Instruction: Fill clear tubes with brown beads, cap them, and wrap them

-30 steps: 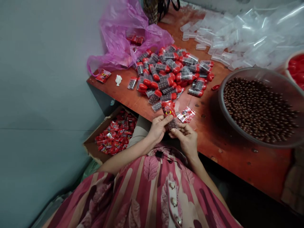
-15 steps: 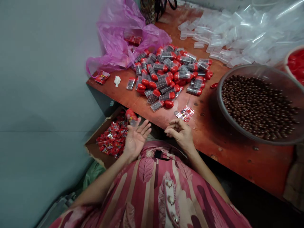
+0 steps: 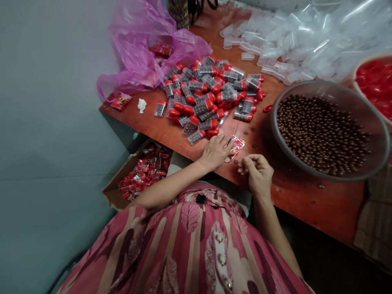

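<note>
My left hand [image 3: 216, 152] lies palm down at the front of the table, its fingers stretched out and touching the near side of a small pile of red printed plastic sachets [image 3: 237, 147]. To the right, my right hand [image 3: 259, 171] hovers by the table edge with thumb and fingers curled together; whether anything is between them is hidden. Just beyond my left hand spreads a heap of clear little tubes with red caps [image 3: 211, 92], filled with dark balls. Below the table on the left, a cardboard box [image 3: 112, 188] holds many red wrapped packs [image 3: 143, 171].
A large grey basin [image 3: 277, 122] of brown balls [image 3: 321, 136] stands on the red-brown table [image 3: 330, 208]. Behind it are a tub of red caps [image 3: 375, 83] and clear empty tubes [image 3: 275, 45]. A purple plastic bag [image 3: 141, 45] lies at the back left against the wall.
A red wrapped pack has left my left hand above the box. That hand has moved right onto the table, by the sachets. My right hand has shifted right, away from them.
</note>
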Action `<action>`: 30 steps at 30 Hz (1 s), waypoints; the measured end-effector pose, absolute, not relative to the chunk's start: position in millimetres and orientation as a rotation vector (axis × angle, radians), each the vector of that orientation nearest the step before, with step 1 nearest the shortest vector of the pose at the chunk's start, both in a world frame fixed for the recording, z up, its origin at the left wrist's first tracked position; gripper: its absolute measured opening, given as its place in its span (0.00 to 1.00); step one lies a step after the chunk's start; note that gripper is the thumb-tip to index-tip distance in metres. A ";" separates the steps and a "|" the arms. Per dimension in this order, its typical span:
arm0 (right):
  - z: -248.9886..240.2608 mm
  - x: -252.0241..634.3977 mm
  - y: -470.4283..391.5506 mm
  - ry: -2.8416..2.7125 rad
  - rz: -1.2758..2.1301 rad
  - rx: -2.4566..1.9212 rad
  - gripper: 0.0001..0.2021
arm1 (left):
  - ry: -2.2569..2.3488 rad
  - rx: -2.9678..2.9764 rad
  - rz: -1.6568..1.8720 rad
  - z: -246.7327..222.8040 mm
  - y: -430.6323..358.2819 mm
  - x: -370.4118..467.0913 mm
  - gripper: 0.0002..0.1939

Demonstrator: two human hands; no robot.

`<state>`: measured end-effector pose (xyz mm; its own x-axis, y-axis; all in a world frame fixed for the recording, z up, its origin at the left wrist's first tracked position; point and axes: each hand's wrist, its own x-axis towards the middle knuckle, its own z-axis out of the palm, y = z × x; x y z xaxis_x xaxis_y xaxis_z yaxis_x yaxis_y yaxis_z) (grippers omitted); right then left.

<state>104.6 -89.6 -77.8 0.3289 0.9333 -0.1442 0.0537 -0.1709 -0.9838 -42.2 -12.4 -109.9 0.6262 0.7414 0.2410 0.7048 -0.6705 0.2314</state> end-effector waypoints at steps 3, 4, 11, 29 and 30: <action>-79.8 107.6 -88.4 -0.922 1.051 -1.530 0.11 | 1.285 2.734 0.478 -114.9 -14.2 -38.3 0.17; -80.4 108.5 -87.1 -0.919 1.055 -1.533 0.12 | 1.295 2.686 0.518 -115.8 -15.0 -38.3 0.16; -87.3 106.4 -66.3 -0.943 0.953 -1.497 0.18 | 1.114 1.977 0.952 -111.4 -20.7 -39.5 0.10; -70.6 112.0 31.3 -1.484 0.421 -1.780 0.13 | 0.977 0.679 0.830 -94.0 -34.8 -76.8 0.15; -71.0 112.1 43.7 -1.508 0.301 -1.859 0.14 | 0.988 0.650 0.850 -92.8 -35.7 -78.0 0.14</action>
